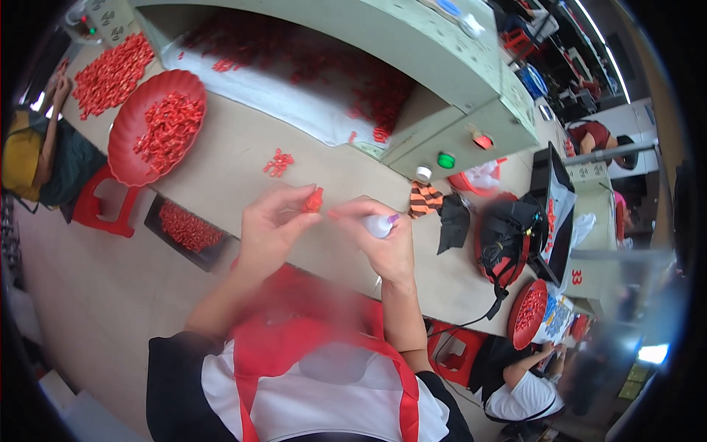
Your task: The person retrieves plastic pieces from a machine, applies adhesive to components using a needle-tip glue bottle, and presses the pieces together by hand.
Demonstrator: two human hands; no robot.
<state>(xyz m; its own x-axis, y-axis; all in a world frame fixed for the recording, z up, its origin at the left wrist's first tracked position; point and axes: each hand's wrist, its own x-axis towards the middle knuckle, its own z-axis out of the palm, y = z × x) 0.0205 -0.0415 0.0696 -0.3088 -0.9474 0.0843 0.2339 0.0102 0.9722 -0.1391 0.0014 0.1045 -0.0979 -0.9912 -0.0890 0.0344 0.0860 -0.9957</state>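
**Over a pale, flat-topped bench (353, 173), both bare hands are occupied**

Closest to the camera, a bright red apron (324, 320) covers the wearer's white-and-black top, its middle blurred. Beyond it, the left hand (269, 217) has its fingers clamped on a small, glossy red piece (314, 200), held up above the bench. Just beside it, the right hand (387, 239) has its fingers curled round a small white bottle with a purple tip (379, 225); motion blurs the foremost fingers, so whether they touch anything else cannot be told. The two hands are near each other but apart.

Past the left hand lies a loose little cluster of red pieces (278, 163). To the left, a black rectangular tray (208, 260) of red pieces sits lower than the bench top; farther on stand a scalloped red bowl (127, 129), partly filled with more, and a spread heap of red pieces (114, 74). To the right are an orange-and-black striped cloth (425, 200) and a black bag (508, 239).

Behind the cluster, a pale green cabinet (471, 140) opens onto a white sheet (258, 107) strewn with red pieces. Farther right, a co-worker in a dark red top (593, 138) bends forward.
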